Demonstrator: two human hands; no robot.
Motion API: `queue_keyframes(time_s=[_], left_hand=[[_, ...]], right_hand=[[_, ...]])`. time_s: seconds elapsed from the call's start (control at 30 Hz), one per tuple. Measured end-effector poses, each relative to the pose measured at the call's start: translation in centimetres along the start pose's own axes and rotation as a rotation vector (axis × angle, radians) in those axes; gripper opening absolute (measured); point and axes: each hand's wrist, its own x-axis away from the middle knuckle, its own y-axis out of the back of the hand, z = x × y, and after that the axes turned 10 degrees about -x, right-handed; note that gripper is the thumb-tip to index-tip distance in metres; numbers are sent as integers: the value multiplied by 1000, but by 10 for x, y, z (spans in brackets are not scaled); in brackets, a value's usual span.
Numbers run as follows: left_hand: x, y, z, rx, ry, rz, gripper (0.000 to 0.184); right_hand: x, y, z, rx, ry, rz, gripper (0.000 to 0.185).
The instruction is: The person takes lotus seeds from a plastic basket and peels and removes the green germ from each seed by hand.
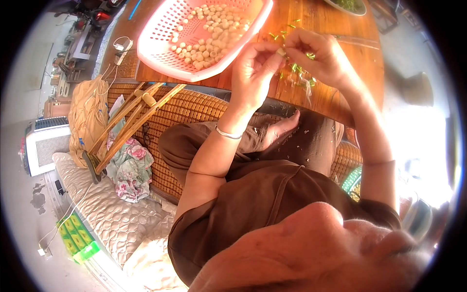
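Note:
A small pale lotus seed (281, 52) is pinched between the fingertips of my left hand (254, 70), which wears a bangle at the wrist. My right hand (321, 56) meets it there, thumb and fingers pressed together at the seed; whether they grip the seed itself or a bit of its core is too small to tell. Left of my hands, a pink perforated basket (146, 62) holds many round, cream-coloured lotus seeds (209, 44). Thin green shreds (299, 73) and pale peelings (307, 83) lie on the wooden table (335, 100) below and beside my fingers.
A plate (362, 9) with green bits stands at the table's far right. Wooden crutches (131, 117) lean on the woven-mat seat (194, 107), beside a floral cloth (131, 168). A power strip (123, 52) with cables lies left of the basket.

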Motion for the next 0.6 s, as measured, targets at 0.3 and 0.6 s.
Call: queue_keyframes(time_s=[0.3, 0.6], left_hand=[[-1, 1, 2, -5, -27, 22, 22], [-1, 0, 0, 53, 13, 7, 20]], right_hand=[[1, -1, 7, 57, -133, 44, 6], [1, 1, 4, 53, -66, -13, 10]])
